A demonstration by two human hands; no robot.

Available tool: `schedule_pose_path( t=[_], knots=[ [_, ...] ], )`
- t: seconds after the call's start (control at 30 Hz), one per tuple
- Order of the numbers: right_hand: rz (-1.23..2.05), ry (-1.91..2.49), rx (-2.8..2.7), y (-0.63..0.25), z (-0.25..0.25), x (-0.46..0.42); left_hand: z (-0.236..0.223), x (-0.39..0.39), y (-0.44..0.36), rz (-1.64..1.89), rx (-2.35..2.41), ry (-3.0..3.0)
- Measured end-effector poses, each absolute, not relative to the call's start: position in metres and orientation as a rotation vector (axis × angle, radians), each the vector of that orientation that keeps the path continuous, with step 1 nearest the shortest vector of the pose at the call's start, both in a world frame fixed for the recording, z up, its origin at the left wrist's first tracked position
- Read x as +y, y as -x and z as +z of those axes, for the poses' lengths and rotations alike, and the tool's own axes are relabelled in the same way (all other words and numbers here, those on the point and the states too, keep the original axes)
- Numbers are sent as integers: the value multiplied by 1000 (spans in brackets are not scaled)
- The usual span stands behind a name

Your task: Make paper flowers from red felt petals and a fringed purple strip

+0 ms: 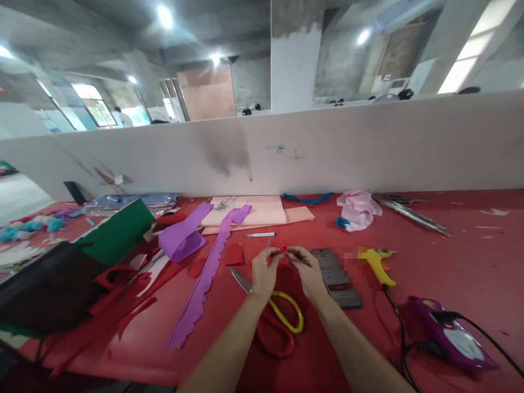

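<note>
Both my hands meet over the red table (450,262) and pinch a small red felt piece (282,249) between their fingertips. My left hand (264,270) holds its left side, my right hand (305,270) its right side. Scissors (278,316) with a yellow and a red handle lie under my wrists, blades pointing left. A phone (338,278) lies just right of my right hand. A red felt scrap (234,255) sits left of my left hand.
A yellow glue gun (379,262) and a purple device (448,333) with black cables lie to the right. Purple scalloped strips (202,278), pink sheets (257,213), green (118,232) and black (45,289) felt fill the left. A white partition wall (286,147) backs the table.
</note>
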State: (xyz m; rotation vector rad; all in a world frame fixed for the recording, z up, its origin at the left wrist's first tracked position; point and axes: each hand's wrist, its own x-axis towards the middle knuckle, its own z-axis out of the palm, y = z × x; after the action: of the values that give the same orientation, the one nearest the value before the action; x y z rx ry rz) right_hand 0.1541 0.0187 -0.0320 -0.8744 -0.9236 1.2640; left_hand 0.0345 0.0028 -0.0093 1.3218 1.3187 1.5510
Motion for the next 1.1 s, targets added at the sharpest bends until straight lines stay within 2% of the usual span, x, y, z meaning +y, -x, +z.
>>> schedule_pose_path(
  t=[0.23, 0.43, 0.87, 1.1],
  knots=[
    [1292, 779, -864, -154, -32, 16, 5, 0, -54, 1624, 1166, -1124],
    [1314, 716, -825, -156, -25, 16, 24, 1, -53, 1549, 930, -967],
    [1286, 804, -860, -152, -14, 8, -10, 16, -19, 1183, 660, -620],
    [1326, 746, -966, -138, 12, 9, -4, 9, -9, 1100, 631, -645]
  ],
)
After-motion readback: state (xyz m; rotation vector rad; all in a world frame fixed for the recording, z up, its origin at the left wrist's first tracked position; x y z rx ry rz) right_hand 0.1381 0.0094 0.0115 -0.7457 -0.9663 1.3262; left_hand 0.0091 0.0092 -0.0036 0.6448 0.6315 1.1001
